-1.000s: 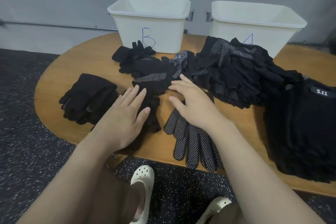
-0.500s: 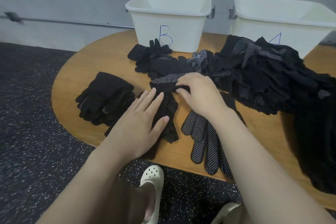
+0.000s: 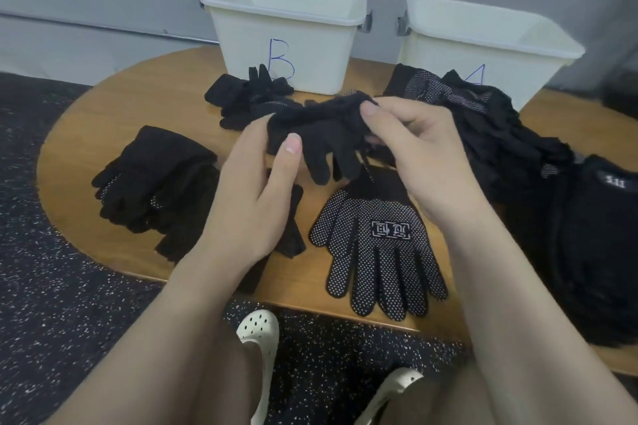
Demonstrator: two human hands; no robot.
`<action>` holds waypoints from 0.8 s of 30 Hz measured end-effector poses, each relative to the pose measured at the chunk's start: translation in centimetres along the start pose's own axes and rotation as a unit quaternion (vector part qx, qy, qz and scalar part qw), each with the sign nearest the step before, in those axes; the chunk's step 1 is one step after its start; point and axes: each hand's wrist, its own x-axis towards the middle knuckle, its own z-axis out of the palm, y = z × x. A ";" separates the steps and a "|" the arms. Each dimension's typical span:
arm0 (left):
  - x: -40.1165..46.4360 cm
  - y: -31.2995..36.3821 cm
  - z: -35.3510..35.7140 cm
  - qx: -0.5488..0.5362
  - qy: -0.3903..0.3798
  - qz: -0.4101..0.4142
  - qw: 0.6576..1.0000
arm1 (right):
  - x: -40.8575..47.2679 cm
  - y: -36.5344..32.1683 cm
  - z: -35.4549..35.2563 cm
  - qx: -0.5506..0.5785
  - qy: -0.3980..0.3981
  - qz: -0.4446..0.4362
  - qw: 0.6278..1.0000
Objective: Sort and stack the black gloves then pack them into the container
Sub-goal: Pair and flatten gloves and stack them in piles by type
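Head view shows both hands raised a little above the table (image 3: 103, 134), holding one plain black glove (image 3: 321, 134) between them. The left hand (image 3: 255, 197) pinches the glove's left part, with the thumb on top of the fabric. The right hand (image 3: 411, 152) pinches the right part near the cuff, with the thumb pressed on the upper edge. The glove's long axis runs left to right between the hands, and its fingers hang down toward the person.

Directly under the right hand lies a dotted glove (image 3: 376, 245), flat, palm up, fingers pointing to the near edge. Under and beside the left hand is a plain glove stack (image 3: 155, 179); part of it is hidden by the wrist. I judge this stack to be the target for the held glove, so the left hand is nearer to it, and the glove must turn so its fingers match the stack.

Further back is a small heap (image 3: 248, 97) in front of bin B (image 3: 286, 31). On the right a large unsorted pile (image 3: 500, 134) reaches to the second bin (image 3: 483, 41). Both bins look empty, as far as can be seen.
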 end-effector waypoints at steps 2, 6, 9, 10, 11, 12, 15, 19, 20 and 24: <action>-0.3 1.3 1.1 -0.079 -0.025 0.005 0.997 | -1.0 -0.6 -1.1 0.019 -0.026 0.015 0.999; -0.4 2.4 3.1 -0.108 -0.030 0.028 0.993 | -2.5 -1.4 -3.2 0.074 0.000 0.043 0.996; -0.4 3.0 4.3 -0.134 -0.080 -0.030 0.987 | -3.3 -1.8 -4.5 0.094 0.021 0.063 0.993; -0.5 3.2 4.8 -0.145 -0.104 -0.041 0.983 | -3.6 -1.9 -4.8 0.091 0.024 0.067 0.993; -0.6 3.5 5.1 -0.155 -0.118 -0.047 0.980 | -3.9 -2.1 -5.0 0.083 0.027 0.067 0.994; -0.6 3.6 5.5 -0.162 -0.123 -0.053 0.978 | -4.2 -2.3 -5.3 0.075 0.031 0.063 0.995; -0.8 4.0 6.1 -0.177 -0.109 -0.066 0.976 | -4.8 -2.6 -6.0 0.062 0.048 0.057 0.995; -1.0 4.5 6.3 -0.196 -0.083 -0.074 0.974 | -5.5 -2.8 -6.8 0.032 0.042 0.064 0.997; -1.1 4.8 6.3 -0.205 -0.081 -0.077 0.972 | -5.8 -2.9 -6.9 0.026 0.034 0.063 0.997; -1.5 5.2 7.3 -0.161 -0.042 -0.071 0.983 | -6.8 -3.2 -7.3 0.015 0.056 0.063 0.996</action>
